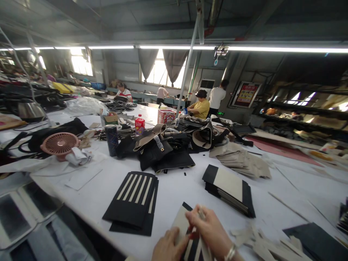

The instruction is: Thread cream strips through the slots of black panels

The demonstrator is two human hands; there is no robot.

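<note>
Fingers of the right hand [210,228] pinch a slim, blurred object [201,214] over a black-and-beige panel [179,219] on the bench [176,185]; those of the left hand [167,245] lie extended on the panel, probably to steady it. Striped black pieces [130,208] sit left of the panel and a layered stack [227,185] beyond it, rightward, both likely kept within easy reach. Beige scraps [262,242] lie to the panel's right.

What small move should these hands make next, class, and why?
Probably steady the panel with the left hand and work the right hand carefully a little farther along: the near part shows dark and pale stripes, while the far part is mostly plain beige. The black sheets to the left bear similar pale stripes.
</note>
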